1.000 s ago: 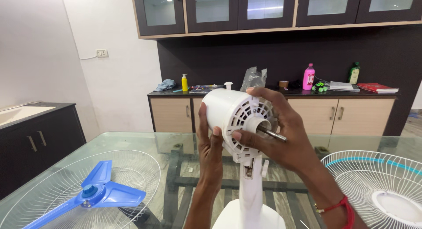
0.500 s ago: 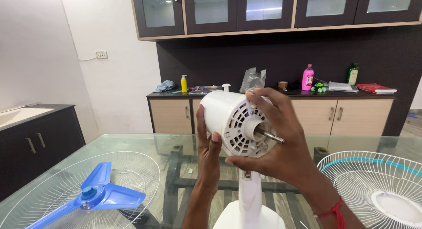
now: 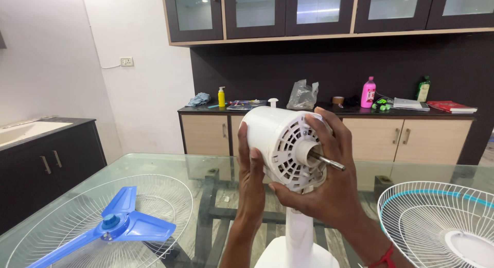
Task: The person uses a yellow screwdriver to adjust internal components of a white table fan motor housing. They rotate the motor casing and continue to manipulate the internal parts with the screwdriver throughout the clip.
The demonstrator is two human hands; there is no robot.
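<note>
Your right grip (image 3: 329,188) clasped the white fan motor housing (image 3: 280,144) at mid-frame from its right side, while your left grip (image 3: 252,178) pressed its left side, above the glass bench (image 3: 170,167).

one fan motor (image 3: 284,144), two wire guards (image 3: 103,221) (image 3: 442,227), one blue blade (image 3: 116,228), perhaps three bottles (image 3: 368,92).

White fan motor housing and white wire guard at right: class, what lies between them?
Head view: only the right hand and bare glass table.
</note>
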